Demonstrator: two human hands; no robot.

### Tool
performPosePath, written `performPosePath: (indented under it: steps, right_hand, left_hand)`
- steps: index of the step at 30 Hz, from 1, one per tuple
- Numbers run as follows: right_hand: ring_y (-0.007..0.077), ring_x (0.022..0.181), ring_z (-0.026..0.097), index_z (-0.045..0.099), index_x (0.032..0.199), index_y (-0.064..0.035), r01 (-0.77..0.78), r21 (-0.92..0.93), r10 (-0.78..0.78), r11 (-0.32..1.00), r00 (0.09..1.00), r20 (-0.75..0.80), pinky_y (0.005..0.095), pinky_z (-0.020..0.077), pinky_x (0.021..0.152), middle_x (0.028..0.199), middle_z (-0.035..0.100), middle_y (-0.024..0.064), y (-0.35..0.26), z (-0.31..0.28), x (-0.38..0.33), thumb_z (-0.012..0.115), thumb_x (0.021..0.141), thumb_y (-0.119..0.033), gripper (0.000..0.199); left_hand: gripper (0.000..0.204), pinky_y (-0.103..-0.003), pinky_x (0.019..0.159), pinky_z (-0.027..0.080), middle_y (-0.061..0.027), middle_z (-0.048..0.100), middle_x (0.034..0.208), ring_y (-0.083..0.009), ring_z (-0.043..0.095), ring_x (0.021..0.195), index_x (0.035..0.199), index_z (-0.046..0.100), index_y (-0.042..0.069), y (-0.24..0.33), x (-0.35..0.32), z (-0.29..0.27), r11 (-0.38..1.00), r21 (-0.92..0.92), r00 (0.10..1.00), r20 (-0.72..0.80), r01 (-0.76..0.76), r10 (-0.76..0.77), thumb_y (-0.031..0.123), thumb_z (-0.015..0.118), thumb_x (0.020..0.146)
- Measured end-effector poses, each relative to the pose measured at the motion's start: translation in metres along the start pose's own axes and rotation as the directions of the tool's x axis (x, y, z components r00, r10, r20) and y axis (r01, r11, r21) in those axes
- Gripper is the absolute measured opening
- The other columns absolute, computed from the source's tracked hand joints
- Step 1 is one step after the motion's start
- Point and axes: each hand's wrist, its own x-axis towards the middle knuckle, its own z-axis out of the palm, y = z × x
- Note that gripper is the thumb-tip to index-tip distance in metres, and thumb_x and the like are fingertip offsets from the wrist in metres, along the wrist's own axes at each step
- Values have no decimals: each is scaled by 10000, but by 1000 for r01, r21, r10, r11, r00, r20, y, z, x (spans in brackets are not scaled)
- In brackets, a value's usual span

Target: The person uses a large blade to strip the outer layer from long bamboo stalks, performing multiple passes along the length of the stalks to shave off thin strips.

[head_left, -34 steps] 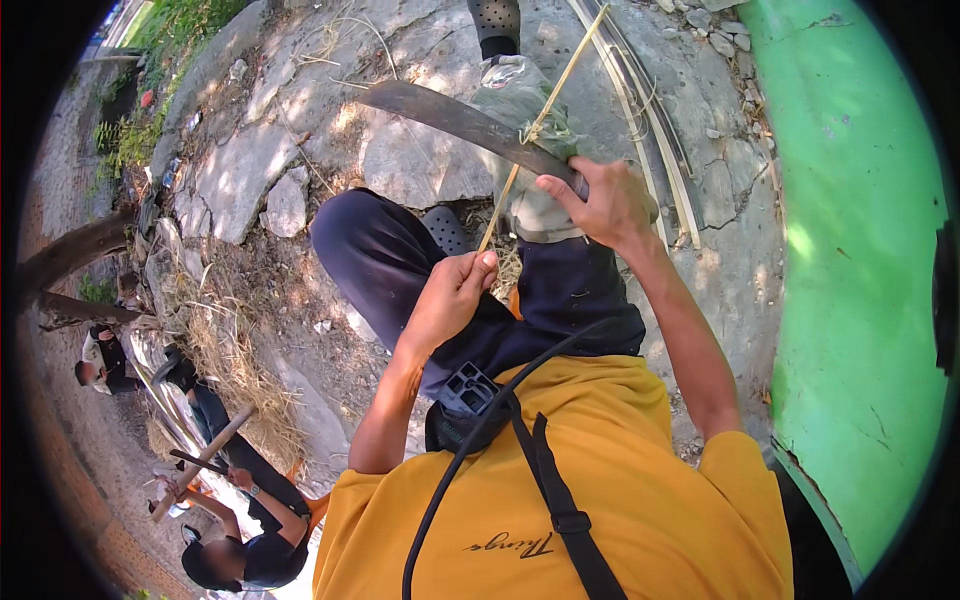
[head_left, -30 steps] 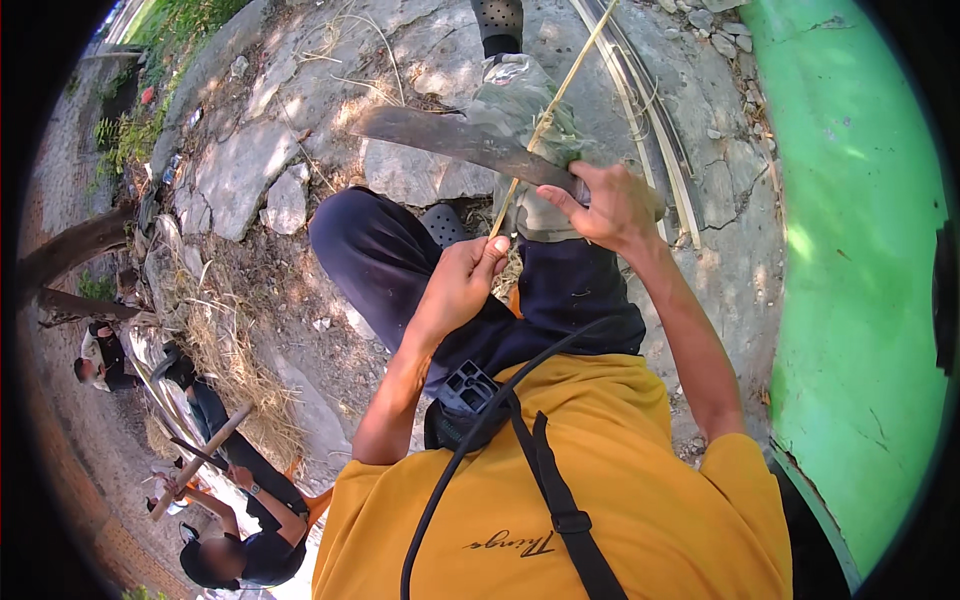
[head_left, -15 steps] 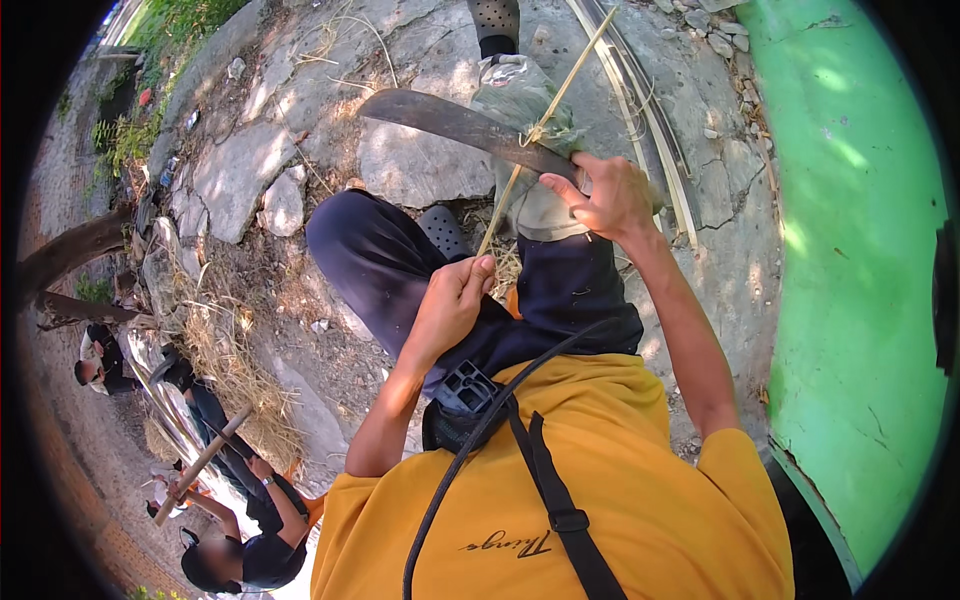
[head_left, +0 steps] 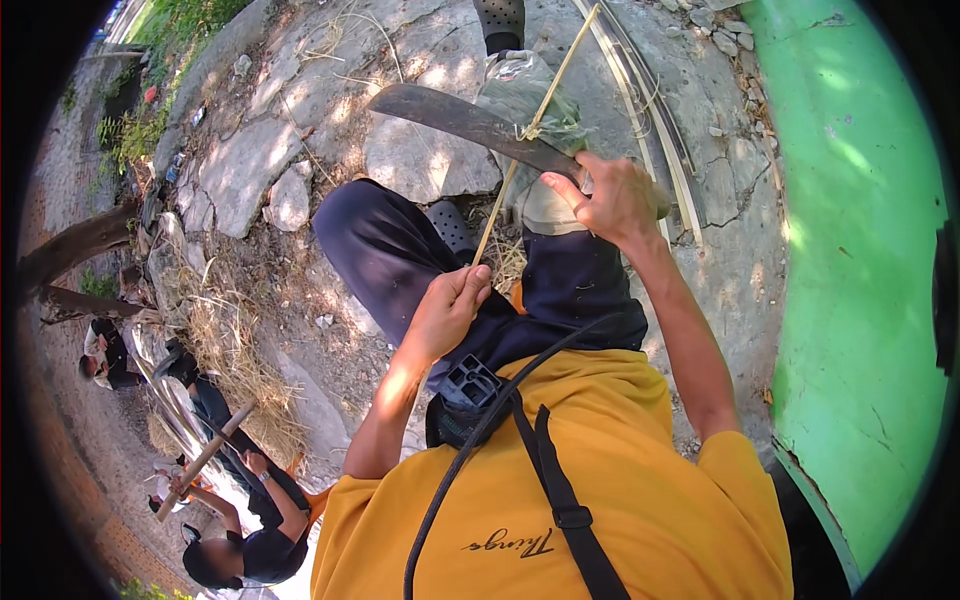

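Observation:
My right hand [head_left: 618, 200] is closed around the handle end of a machete [head_left: 455, 118], whose broad dark blade points to the left. My left hand [head_left: 450, 305] pinches the near end of a thin pale bamboo strip [head_left: 495, 215]. The strip slants up and away to the right and crosses the blade, with curled shavings [head_left: 530, 132] gathered where they meet. Under the far part of the strip, a crumpled greenish plastic wrap [head_left: 525, 85] and a light-coloured pad [head_left: 550, 208] lie over my outstretched leg. Most of the machete's handle is hidden in my right hand.
Long split bamboo strips [head_left: 640, 110] lie on the cracked concrete to the right of my leg. A green wall [head_left: 860, 300] runs along the right. At the lower left a person [head_left: 265, 520] holds a wooden pole [head_left: 205, 460] beside a heap of pale shavings [head_left: 235, 370].
The whole view has shifted slightly. Both hands keep their grips, and the strip still crosses the machete blade at nearly the same place.

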Motion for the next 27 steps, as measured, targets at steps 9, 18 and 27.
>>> performPosePath:
  steps: [9,18,27]
  right_hand:
    - [407,630,683,680,820,-42,-41,21,41,999,999,-20,478,504,581,659,668,194,1,-3,0,723,895,-584,549]
    - [388,599,680,627,755,-72,9,64,-6,998,998,-60,479,509,543,624,653,156,11,7,-5,710,877,-640,587]
    - [387,589,669,621,765,-52,-13,66,12,998,1000,10,484,492,544,609,626,173,14,-4,2,699,886,-634,599]
  left_hand:
    - [414,-245,635,477,21,495,801,-80,525,659,1085,567,33,30,30,-14,998,-49,996,80,38,-34,434,466,1113]
    - [410,-232,484,273,62,325,704,-55,296,558,1043,531,86,43,106,-2,875,-450,891,452,178,51,456,379,1135]
    - [393,-234,437,230,93,298,634,-45,257,492,923,529,102,54,110,21,918,-391,964,262,69,39,398,393,1143]
